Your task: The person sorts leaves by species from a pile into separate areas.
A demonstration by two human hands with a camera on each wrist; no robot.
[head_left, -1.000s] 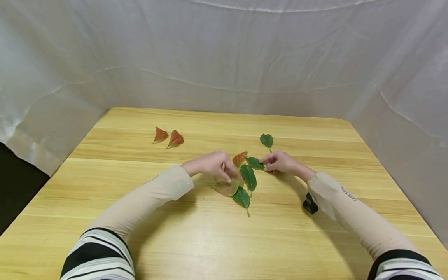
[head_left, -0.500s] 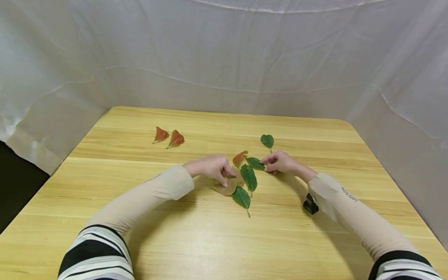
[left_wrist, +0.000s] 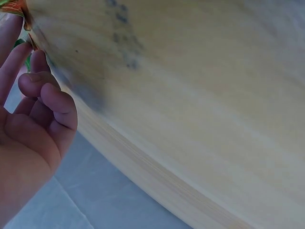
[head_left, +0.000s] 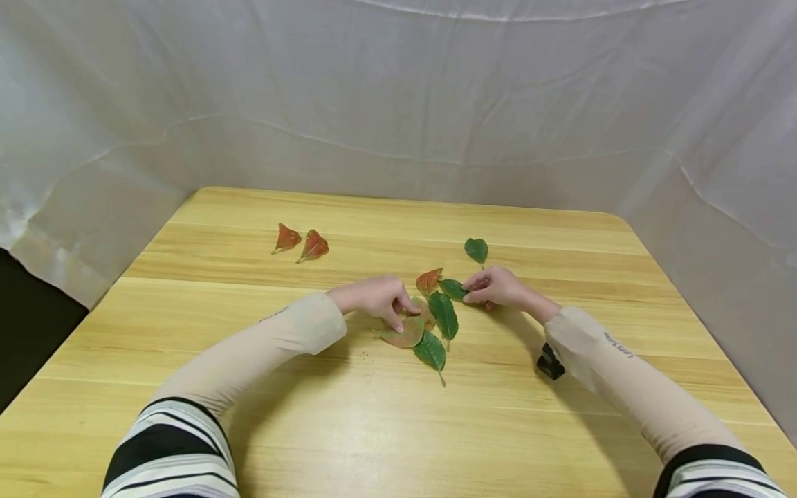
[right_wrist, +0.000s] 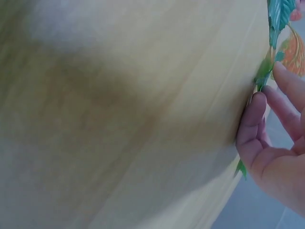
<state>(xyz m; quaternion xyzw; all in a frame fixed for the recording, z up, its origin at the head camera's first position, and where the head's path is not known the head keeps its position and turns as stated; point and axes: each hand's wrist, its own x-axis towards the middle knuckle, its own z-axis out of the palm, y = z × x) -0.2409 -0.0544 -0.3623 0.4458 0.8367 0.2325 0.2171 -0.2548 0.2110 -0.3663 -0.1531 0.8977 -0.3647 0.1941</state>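
Pressing fingertips on a reddish-green leaf (head_left: 405, 335) mid-table, the left hand (head_left: 373, 296) keeps its fingers bent downward; the right hand (head_left: 498, 287) pinches a small green leaf (head_left: 451, 288) just beside it. Two red leaves (head_left: 300, 243) lie well apart on the wooden table (head_left: 373, 429).

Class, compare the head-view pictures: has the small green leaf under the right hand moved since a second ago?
Barely, if at all: the small green leaf keeps its place just right of the red leaf, under the right hand.
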